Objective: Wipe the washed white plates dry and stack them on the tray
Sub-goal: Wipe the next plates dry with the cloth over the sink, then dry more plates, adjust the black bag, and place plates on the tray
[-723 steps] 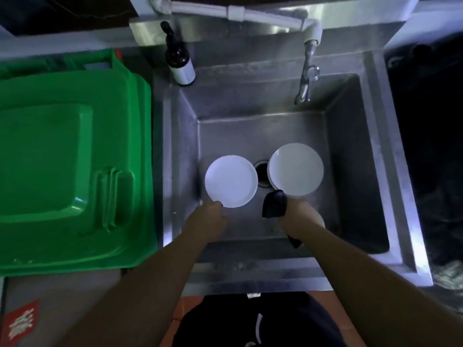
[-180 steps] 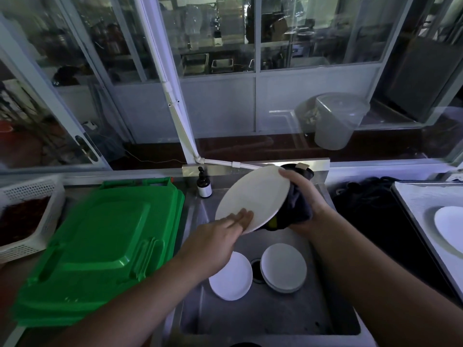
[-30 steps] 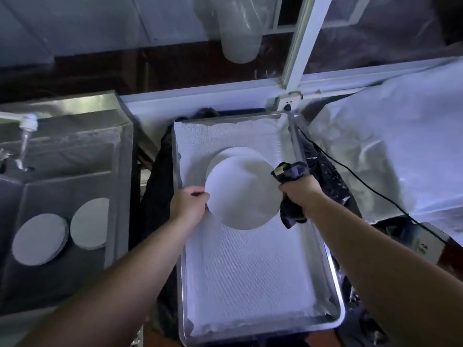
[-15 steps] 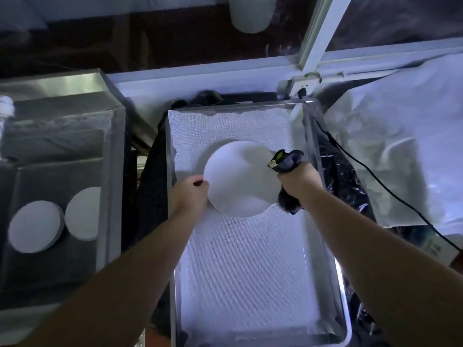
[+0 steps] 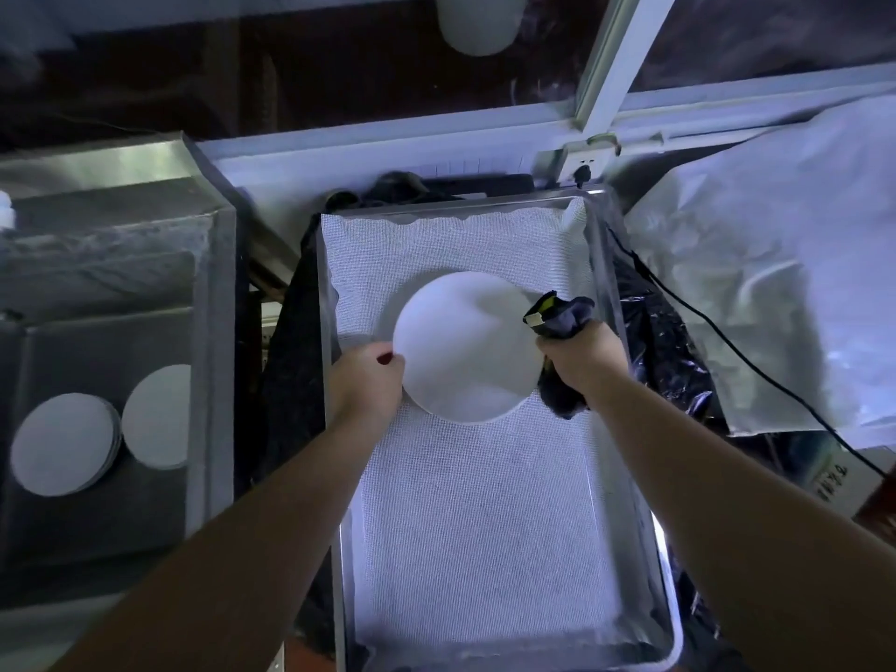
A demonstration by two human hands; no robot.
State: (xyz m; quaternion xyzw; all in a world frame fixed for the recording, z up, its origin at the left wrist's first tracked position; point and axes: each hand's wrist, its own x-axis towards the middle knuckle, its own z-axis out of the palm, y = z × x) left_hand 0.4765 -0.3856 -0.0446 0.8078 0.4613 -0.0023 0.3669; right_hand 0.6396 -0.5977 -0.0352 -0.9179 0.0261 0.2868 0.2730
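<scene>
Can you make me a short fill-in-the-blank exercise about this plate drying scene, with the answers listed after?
1. The right hand grips a dark ____.
2. The white plate is held over a metal ____ lined with white mesh.
3. The left hand holds the plate at its ____ edge.
4. More white plates lie in the ____ on the left.

Missing words: cloth; tray; left; sink
</scene>
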